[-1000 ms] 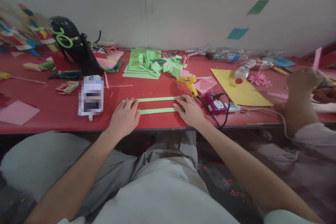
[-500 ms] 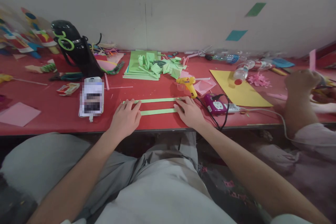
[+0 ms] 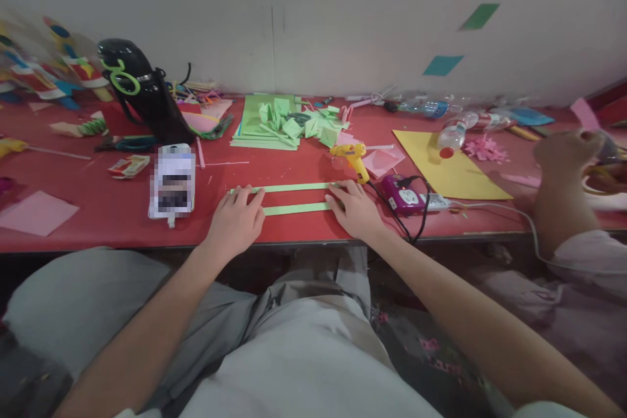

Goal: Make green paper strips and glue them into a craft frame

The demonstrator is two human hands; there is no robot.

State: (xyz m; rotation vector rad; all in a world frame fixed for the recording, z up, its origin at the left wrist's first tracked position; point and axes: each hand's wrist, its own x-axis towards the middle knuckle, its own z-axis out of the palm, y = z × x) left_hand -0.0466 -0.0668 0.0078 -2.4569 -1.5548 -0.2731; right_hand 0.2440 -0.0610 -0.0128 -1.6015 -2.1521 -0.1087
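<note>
Two long light-green paper strips lie side by side on the red table [image 3: 98,209], the far strip [image 3: 294,187] and the near strip [image 3: 296,209]. My left hand [image 3: 236,221] lies flat, fingers stretched out, pressing on the strips' left ends. My right hand [image 3: 355,209] lies flat on their right ends, fingers spread. Neither hand grips anything. A yellow glue gun [image 3: 351,157] stands just beyond my right hand.
A purple power strip [image 3: 404,194] with black cords sits right of my right hand. A green paper pile [image 3: 274,121], a yellow sheet [image 3: 453,166], a white packet [image 3: 172,184], a black bag [image 3: 142,88] and a pink sheet [image 3: 34,212] surround. Another person's hand [image 3: 565,150] works at the right.
My hands have stayed on the strip ends with hardly any shift. The other person's hand at the right has moved slightly, and the pink paper near it has tilted.
</note>
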